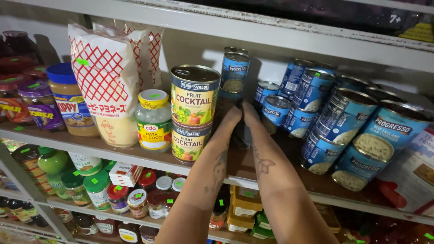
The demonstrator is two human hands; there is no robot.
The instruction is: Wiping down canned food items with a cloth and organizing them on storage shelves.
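Note:
Both my forearms reach up into a store shelf point(113, 151). My left hand point(229, 121) and my right hand point(251, 118) are cupped around a dark can point(227, 101) deep in the shelf, one hand on each side. A blue-labelled can point(235, 74) stands on top of that dark can, with another can top showing behind it. My fingers hide the dark can's lower part. Just left of my left hand stand two stacked fruit cans point(194, 97).
Several blue soup cans point(343, 117) are piled to the right, some tilted. To the left are a yellow-lidded jar point(154, 119), a red-and-white squeeze pack point(106, 86) and a blue-lidded spread jar point(72, 104). The shelf below holds small jars point(135, 199) and boxes.

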